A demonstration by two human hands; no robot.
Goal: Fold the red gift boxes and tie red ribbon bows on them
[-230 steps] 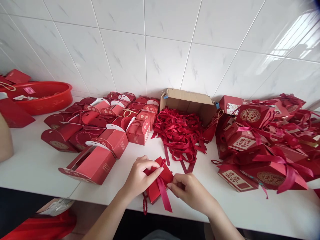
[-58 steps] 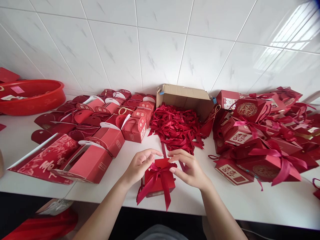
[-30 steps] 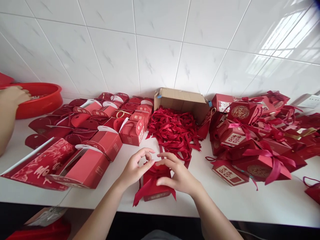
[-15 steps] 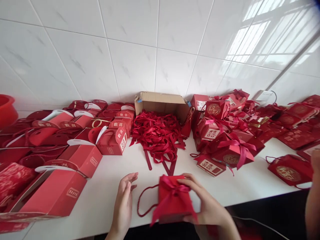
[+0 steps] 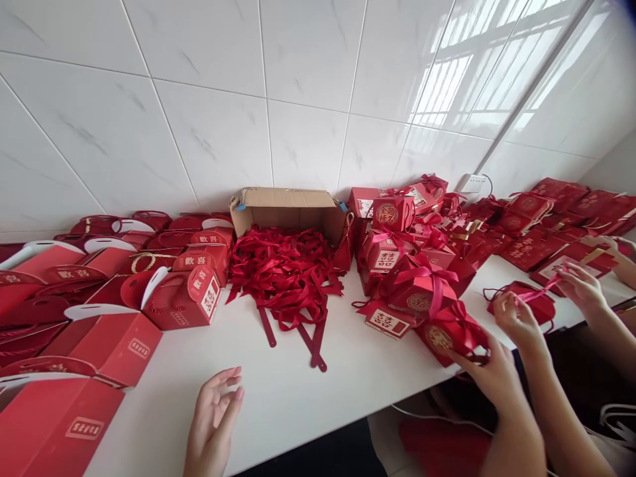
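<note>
My right hand (image 5: 489,377) grips a red gift box (image 5: 440,338) by its near side. A dark pink bow is tied on top of the box and a gold emblem marks its face. The box rests by the front of a pile of bow-tied red boxes (image 5: 415,291). Over the white table (image 5: 189,371), my left hand (image 5: 213,417) is raised with fingers apart and holds nothing. Beyond it lies a heap of red ribbons (image 5: 288,271), spilling from a cardboard box (image 5: 285,199) on its side.
Rows of red boxes with handles (image 5: 193,295) fill the left side. At right, a co-worker's hands (image 5: 519,321) pull a ribbon over a dark red box (image 5: 529,305); another hand (image 5: 621,258) shows farther right. A white socket strip (image 5: 471,183) sits by the tiled wall.
My right hand has carried the bow-tied box from in front of me to the pile at right. My left hand stays apart from it. The view has turned right, showing more of the co-worker's hands.
</note>
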